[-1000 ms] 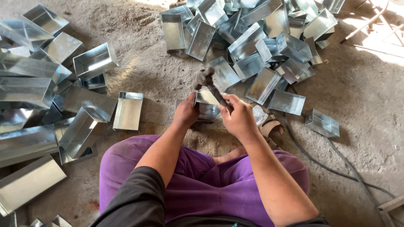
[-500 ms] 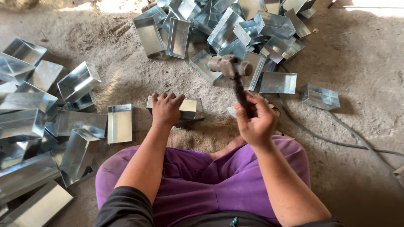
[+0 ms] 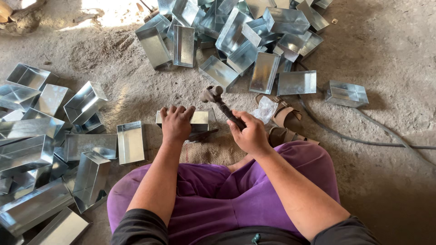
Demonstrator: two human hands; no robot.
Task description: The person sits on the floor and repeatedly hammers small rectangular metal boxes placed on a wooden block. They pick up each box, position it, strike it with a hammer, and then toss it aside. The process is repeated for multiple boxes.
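The left hand [image 3: 176, 123] lay palm down on a small metal tray [image 3: 200, 120] that stood on the dirt floor [image 3: 390, 68] just in front of the person's knees, fingers curled over its far edge and pressing it in place. The right hand [image 3: 249, 134] was wrapped tight round the handle of a hammer [image 3: 221, 103], whose head was raised above and just beyond the tray, tilted toward the far left. The tray sat on a piece of brown sacking [image 3: 213, 152], with a dark iron block [image 3: 202, 134] showing under its near side.

A heap of shiny metal trays [image 3: 236, 41] lay along the far side of the floor, some upright, some tipped on edge. A second heap [image 3: 41, 149] spread along the left side, and one flat tray [image 3: 131, 142] lay just left of the left hand. A lone tray [image 3: 346, 93] sat apart at the right. A pair of brown sandals [image 3: 284, 122] and a crumpled clear bag [image 3: 265, 110] lay just beyond the right hand. A grey cable [image 3: 363, 138] ran across the floor to the right edge.
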